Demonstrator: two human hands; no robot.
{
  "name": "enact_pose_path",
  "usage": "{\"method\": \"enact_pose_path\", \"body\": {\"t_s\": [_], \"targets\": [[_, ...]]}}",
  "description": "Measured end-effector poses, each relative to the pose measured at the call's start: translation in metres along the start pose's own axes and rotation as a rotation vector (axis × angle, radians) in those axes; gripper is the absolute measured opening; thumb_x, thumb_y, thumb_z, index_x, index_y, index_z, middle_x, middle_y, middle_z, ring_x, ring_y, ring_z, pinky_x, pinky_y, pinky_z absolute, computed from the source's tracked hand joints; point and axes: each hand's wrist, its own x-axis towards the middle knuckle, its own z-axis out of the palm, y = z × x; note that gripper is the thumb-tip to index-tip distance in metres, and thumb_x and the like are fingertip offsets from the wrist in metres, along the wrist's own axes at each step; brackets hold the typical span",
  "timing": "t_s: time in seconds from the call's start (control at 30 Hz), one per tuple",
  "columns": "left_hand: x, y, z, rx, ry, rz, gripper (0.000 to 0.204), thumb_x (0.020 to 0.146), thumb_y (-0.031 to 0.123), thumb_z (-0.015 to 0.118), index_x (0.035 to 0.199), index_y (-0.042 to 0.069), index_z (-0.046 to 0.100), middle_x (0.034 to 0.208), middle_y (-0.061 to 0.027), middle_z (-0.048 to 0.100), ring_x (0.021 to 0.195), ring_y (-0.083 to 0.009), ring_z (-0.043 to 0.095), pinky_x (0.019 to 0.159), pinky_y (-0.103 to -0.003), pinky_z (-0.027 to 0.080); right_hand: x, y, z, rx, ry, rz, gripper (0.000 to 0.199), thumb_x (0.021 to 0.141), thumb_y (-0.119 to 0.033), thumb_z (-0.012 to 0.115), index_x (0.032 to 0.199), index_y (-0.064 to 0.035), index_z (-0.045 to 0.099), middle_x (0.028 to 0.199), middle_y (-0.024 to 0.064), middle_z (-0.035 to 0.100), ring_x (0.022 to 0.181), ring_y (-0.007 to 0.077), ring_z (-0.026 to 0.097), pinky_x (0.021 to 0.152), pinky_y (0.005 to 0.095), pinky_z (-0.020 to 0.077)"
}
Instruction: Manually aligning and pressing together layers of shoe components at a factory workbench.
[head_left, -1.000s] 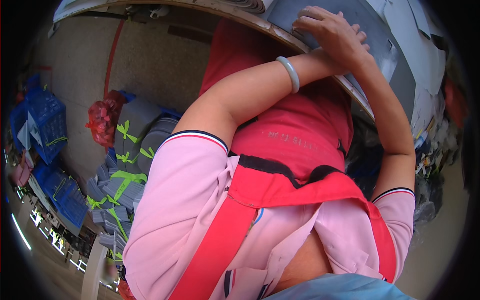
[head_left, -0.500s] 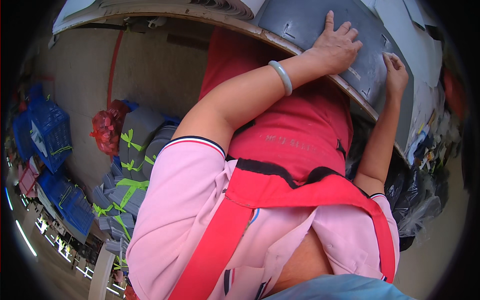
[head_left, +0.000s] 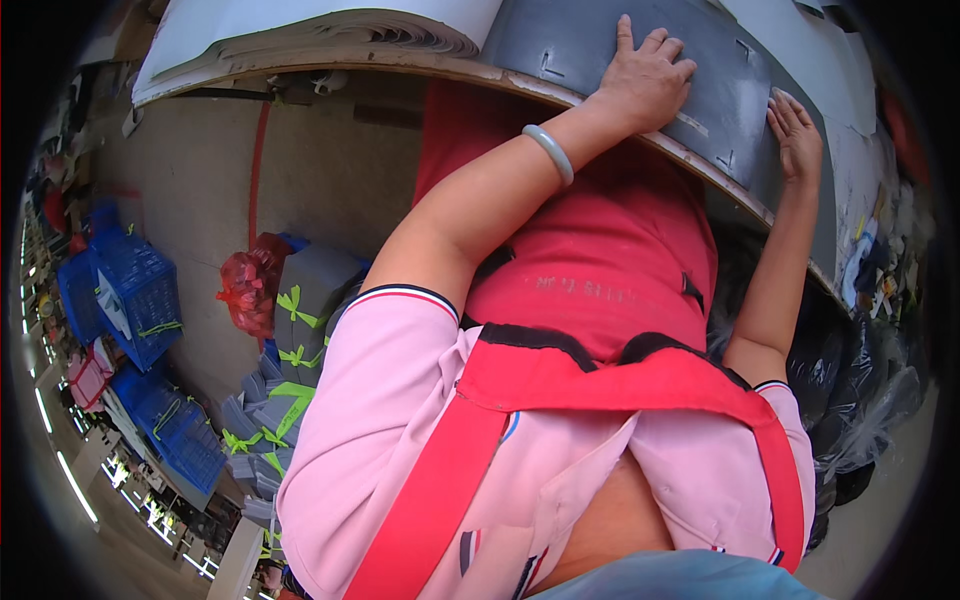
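My left hand (head_left: 648, 85), with a pale bangle on its wrist, lies on a dark grey sheet or board (head_left: 560, 30) with its fingers spread. Small dark corner-shaped marks or slots show on the board, and a small light strip (head_left: 692, 125) lies near its front edge. At the board's right end, my right hand (head_left: 797, 140) is raised on its edge with the fingers stretched out and the thumb apart. I see nothing held in it. Whether its fingertips touch the board I cannot tell.
A stack of large white sheets (head_left: 330, 30) with curling edges lies left on the worktable. Blue crates (head_left: 140, 290), a red plastic bag (head_left: 252, 285) and grey bundles tied with green strips (head_left: 315, 275) stand on the floor at left. Black plastic bags (head_left: 850, 370) and scraps are at right.
My right hand's fingers have gone from pinched together to stretched out, at the board's right end. My left hand stays spread on the board. The whole view has shifted slightly.
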Motion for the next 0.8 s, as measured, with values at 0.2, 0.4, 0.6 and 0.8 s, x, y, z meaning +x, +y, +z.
{"method": "enact_pose_path", "body": {"t_s": [0.2, 0.4, 0.6, 0.8], "targets": [[0.001, 0.003, -0.020, -0.109, 0.188, 0.131, 0.025, 0.090, 0.012, 0.060, 0.113, 0.009, 0.067, 0.113, -0.0101, 0.066, 0.112, -0.0299, 0.060, 0.104, -0.048, 0.039, -0.017, -0.006, 0.011, -0.122, -0.350, -0.022, 0.025, 0.093, -0.022, 0.075, 0.111, -0.0047, 0.072, 0.105, -0.0015, 0.068, 0.099, 0.0074, 0.059, 0.087, 0.0227, 0.0465], [-0.061, 0.078, -0.082, -0.492, -0.225, 0.362, 0.018, 0.083, 0.009, 0.066, 0.101, 0.009, 0.070, 0.087, -0.0080, 0.065, 0.080, -0.0283, 0.065, 0.070, -0.038, 0.054, -0.082, -0.089, 0.008, -0.180, -0.245, -0.408, 0.023, 0.093, -0.021, 0.075, 0.114, -0.0125, 0.073, 0.103, -0.0033, 0.068, 0.089, 0.0054, 0.060, 0.077, 0.0203, 0.0465], [-0.042, 0.016, -0.085, -0.195, -0.307, 0.046, 0.025, 0.085, 0.023, 0.073, 0.105, 0.007, 0.072, 0.099, -0.0127, 0.070, 0.085, -0.0337, 0.066, 0.078, -0.044, 0.053, -0.047, -0.103, -0.035, 0.058, 0.009, -0.467, 0.030, 0.094, -0.018, 0.073, 0.121, -0.0064, 0.068, 0.109, 0.0006, 0.069, 0.099, 0.0097, 0.063, 0.087, 0.0233, 0.0480], [-0.026, -0.016, -0.090, -0.192, -0.338, 0.190, 0.026, 0.084, 0.025, 0.074, 0.103, 0.007, 0.074, 0.094, -0.0134, 0.072, 0.090, -0.0369, 0.067, 0.082, -0.044, 0.053, -0.045, -0.099, -0.020, 0.176, -0.070, -0.568, 0.032, 0.094, -0.017, 0.072, 0.124, -0.0072, 0.067, 0.111, 0.0042, 0.071, 0.102, 0.0132, 0.066, 0.091, 0.0265, 0.0508]]}}
